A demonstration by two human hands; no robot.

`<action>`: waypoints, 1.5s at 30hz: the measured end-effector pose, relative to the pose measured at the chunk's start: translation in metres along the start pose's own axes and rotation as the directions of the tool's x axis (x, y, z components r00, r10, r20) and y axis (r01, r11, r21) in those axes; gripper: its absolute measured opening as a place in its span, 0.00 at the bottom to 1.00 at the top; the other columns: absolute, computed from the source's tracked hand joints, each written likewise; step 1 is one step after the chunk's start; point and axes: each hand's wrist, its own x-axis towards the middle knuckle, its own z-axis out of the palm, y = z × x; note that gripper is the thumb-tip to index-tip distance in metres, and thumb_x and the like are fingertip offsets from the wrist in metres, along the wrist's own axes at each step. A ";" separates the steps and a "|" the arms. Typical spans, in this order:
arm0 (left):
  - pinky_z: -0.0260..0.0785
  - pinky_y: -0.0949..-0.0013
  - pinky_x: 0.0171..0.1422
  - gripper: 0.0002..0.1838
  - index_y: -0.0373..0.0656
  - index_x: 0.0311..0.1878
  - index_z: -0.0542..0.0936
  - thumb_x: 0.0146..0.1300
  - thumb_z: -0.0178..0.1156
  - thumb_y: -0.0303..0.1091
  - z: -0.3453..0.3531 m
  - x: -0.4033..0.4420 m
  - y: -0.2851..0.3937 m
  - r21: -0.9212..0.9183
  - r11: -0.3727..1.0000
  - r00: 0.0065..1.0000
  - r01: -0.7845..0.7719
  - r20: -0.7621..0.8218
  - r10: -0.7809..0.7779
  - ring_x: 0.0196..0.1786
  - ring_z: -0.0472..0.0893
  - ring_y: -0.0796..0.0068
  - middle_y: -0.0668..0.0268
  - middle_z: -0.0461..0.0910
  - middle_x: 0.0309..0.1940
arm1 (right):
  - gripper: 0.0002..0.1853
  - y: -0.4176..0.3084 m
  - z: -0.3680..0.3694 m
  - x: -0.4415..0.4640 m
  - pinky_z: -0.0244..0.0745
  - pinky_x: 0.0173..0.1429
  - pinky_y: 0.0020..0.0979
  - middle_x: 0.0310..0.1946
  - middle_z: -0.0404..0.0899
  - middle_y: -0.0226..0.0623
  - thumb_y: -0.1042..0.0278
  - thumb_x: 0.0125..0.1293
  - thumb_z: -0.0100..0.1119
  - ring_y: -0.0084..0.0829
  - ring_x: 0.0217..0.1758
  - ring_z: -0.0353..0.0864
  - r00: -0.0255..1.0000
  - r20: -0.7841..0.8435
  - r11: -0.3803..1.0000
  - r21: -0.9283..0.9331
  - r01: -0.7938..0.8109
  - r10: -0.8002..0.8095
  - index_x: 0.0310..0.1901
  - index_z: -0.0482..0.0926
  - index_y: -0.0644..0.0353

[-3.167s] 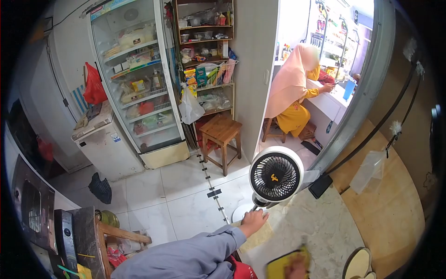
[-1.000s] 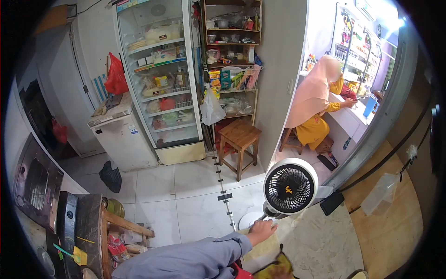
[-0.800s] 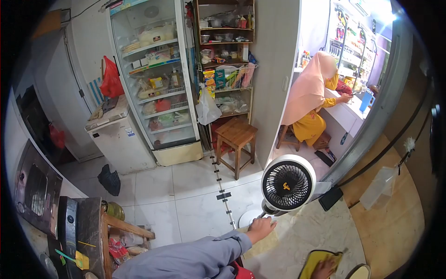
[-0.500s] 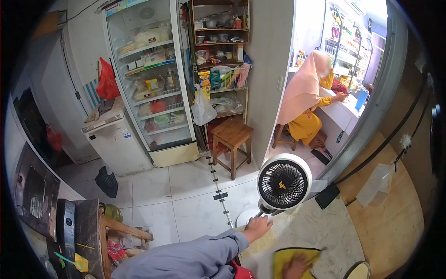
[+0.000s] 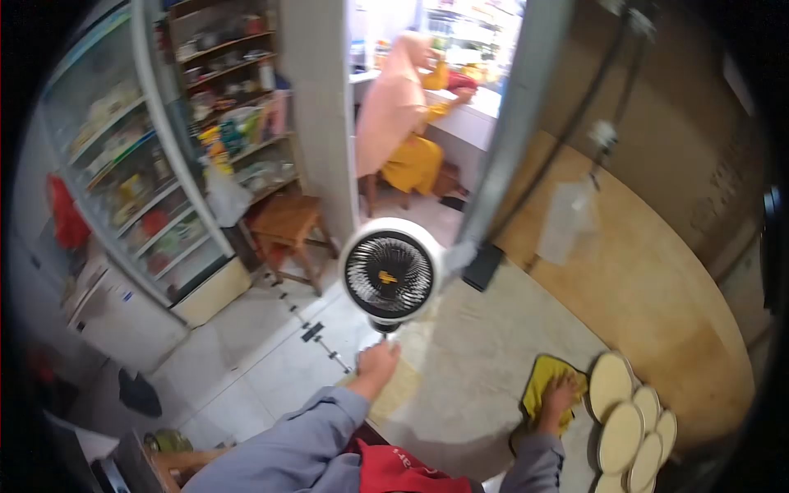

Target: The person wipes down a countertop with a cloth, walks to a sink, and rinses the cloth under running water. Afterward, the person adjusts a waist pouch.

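Note:
My left hand point(image 5: 380, 366) is closed around the stem just below the head of a white-and-black fan point(image 5: 388, 274). The fan stands at the left edge of a pale, marbled tabletop point(image 5: 485, 345). On the right part of that table, my right hand point(image 5: 561, 396) presses on a yellow cloth point(image 5: 542, 382) with dark edging, fingers curled over it. Close to the cloth, several round cream-coloured discs point(image 5: 622, 435) with dark rims lie overlapping. A black, flat, phone-like object point(image 5: 483, 267) is at the table's far edge.
A person point(image 5: 403, 123) sits beyond the doorway. At left are a glass-door fridge point(image 5: 140, 164), shelves point(image 5: 234, 90) and a wooden stool point(image 5: 288, 222). A curved wooden board point(image 5: 641, 279) borders the table on the right, with a cable point(image 5: 567, 123) hanging above it.
The view has swung right, bringing the discs fully into sight. My right hand and the yellow cloth have moved right and farther across the table. My left hand remains at the fan stem.

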 end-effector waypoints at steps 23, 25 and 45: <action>0.66 0.53 0.40 0.23 0.39 0.33 0.75 0.60 0.44 0.53 -0.002 -0.003 0.002 0.063 0.998 0.999 -0.016 -0.050 0.019 0.32 0.78 0.52 0.52 0.78 0.26 | 0.32 -0.055 0.001 0.015 0.34 0.61 0.65 0.66 0.47 0.43 0.42 0.59 0.42 0.46 0.69 0.42 0.995 0.058 0.979 0.194 0.064 -0.076 0.63 0.56 0.46; 0.66 0.54 0.40 0.23 0.39 0.33 0.75 0.60 0.44 0.53 -0.003 -0.004 0.003 0.062 0.998 0.998 -0.018 -0.056 0.021 0.32 0.78 0.52 0.52 0.78 0.26 | 0.33 -0.073 0.017 0.013 0.35 0.60 0.66 0.67 0.44 0.44 0.42 0.59 0.41 0.49 0.69 0.40 0.996 0.065 0.989 0.127 -0.071 0.063 0.64 0.53 0.45; 0.66 0.53 0.41 0.23 0.39 0.32 0.75 0.59 0.45 0.52 -0.003 -0.003 0.004 0.033 0.999 0.999 -0.003 -0.039 0.005 0.33 0.77 0.51 0.50 0.78 0.26 | 0.26 -0.148 0.006 0.010 0.36 0.63 0.62 0.66 0.47 0.39 0.52 0.61 0.41 0.42 0.69 0.44 0.925 -0.009 0.884 0.288 0.367 -0.381 0.62 0.60 0.43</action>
